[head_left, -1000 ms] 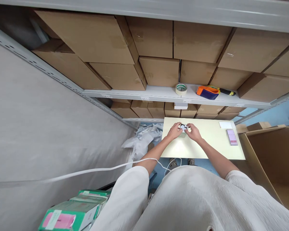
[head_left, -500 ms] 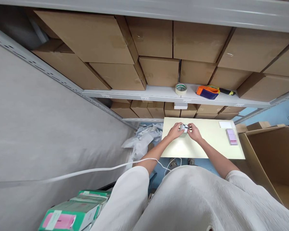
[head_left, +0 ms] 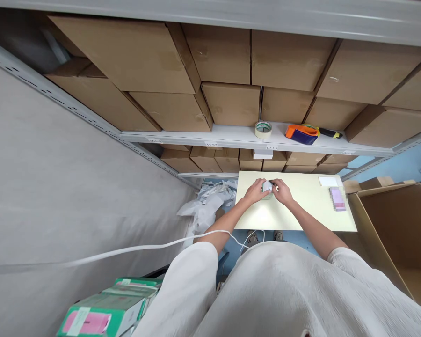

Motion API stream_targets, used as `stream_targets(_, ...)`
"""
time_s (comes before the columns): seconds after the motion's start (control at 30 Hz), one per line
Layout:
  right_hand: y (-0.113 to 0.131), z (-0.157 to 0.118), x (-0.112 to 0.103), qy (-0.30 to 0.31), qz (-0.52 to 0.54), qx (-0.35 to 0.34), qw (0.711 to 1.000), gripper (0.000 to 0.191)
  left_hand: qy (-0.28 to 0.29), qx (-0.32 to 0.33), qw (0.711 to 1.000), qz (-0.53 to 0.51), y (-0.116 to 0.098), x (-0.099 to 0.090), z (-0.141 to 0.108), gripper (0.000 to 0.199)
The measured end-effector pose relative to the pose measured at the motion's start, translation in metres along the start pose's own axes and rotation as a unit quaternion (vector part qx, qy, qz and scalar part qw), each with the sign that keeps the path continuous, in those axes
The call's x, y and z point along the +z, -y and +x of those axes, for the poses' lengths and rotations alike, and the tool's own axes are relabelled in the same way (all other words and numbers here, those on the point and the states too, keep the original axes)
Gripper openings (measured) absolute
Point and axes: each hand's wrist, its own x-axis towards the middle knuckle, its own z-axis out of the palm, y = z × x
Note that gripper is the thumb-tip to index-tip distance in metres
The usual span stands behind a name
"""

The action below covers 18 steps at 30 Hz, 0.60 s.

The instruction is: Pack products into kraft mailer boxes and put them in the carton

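Note:
A small white box (head_left: 267, 186) with a pale green lower side is between my hands, over the pale yellow tabletop (head_left: 301, 215). My left hand (head_left: 255, 191) is closed around its left side. Fingers of my right hand (head_left: 282, 192) are bent against its right side, at a small dark part along the top. That dark part is too small to name, and the fingertips hide some of the box.
A white card (head_left: 328, 181) and a blurred purple pack (head_left: 337, 199) lie at the table's right. Beside it stands an open carton (head_left: 379, 234). On the shelf (head_left: 231, 134) ahead are a tape roll (head_left: 263, 129) and an orange-blue tape dispenser (head_left: 302, 134). A white cable (head_left: 143, 246) crosses my left arm.
The fingers of my right hand have shifted slightly inward over the top of the small white box, and less of its dark part shows. My left hand has stayed in place.

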Motion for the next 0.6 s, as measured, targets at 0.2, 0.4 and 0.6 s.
stream_targets(0.2,0.000,0.009,-0.002,0.033,-0.040,0.011,0.999,0.028,0.001,-0.010,1.000,0.000,-0.001,-0.001,0.003,0.062)
stream_targets(0.4,-0.004,0.012,-0.006,0.046,-0.014,0.003,0.999,0.021,0.001,-0.013,1.000,-0.004,0.002,-0.001,0.004,0.067)
stream_targets(0.6,-0.011,0.010,-0.008,0.051,-0.015,0.000,0.999,0.027,0.002,0.026,1.000,-0.004,0.007,0.000,0.004,0.044)
